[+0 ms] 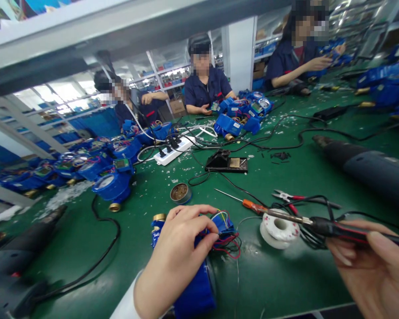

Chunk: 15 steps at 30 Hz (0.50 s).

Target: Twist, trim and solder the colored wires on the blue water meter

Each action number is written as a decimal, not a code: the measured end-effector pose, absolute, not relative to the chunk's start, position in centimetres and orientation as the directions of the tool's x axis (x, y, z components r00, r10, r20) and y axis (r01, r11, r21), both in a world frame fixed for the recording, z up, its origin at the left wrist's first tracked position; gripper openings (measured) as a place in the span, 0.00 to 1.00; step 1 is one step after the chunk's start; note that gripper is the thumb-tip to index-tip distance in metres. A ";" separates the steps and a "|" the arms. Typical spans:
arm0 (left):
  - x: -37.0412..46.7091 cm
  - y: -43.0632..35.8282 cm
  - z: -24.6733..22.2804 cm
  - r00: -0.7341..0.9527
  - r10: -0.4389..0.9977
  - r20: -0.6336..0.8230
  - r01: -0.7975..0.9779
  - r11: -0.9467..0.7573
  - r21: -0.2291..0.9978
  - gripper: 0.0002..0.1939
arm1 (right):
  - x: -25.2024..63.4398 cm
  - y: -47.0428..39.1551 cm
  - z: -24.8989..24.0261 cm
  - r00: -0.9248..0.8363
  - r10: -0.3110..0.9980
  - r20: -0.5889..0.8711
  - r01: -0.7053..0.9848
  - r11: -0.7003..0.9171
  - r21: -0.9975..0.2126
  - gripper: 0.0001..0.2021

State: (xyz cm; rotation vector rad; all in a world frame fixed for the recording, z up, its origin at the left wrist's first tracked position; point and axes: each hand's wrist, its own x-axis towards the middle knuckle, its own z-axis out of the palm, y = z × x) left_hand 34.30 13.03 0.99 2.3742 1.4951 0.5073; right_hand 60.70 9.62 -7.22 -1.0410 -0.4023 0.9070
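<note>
My left hand (177, 248) reaches over a blue water meter (196, 292) with brass fittings, lying close to me. Its thumb and forefinger are pinched together on a thin wire at the edge of the red and black wires (231, 246), though the fingers partly cover the spot. These wires come from a blue housing (223, 223) with more coloured leads on top. In my right hand (379, 261) is a soldering iron (335, 229), its tip pointing left above a white spool of solder (279, 228). A thin solder strand trails from the spool near the meter.
Behind are an orange screwdriver (252, 205), red-handled cutters (291, 199), a round tin (180, 193) and an iron stand (228, 163). Heat guns (369, 166) lie right and left (20, 257). Cables cross the table by a power strip (175, 150). Several co-workers sit opposite among meters.
</note>
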 end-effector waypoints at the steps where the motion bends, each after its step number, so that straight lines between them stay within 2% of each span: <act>1: 34.3 13.0 1.0 0.400 0.906 0.137 0.805 -0.419 0.421 0.08 | 60.6 9.7 -7.1 0.586 0.800 -0.125 -0.453 0.196 -0.870 0.14; 8: 34.2 13.0 0.8 0.431 0.891 0.143 0.821 -0.453 0.348 0.08 | 60.0 10.0 -5.7 0.554 0.792 -0.257 -0.523 0.091 -0.848 0.20; 15: 33.9 13.3 0.2 0.484 0.849 0.212 0.829 -0.522 0.200 0.08 | 60.0 9.7 -5.6 0.513 0.840 -0.178 -0.524 0.143 -0.839 0.17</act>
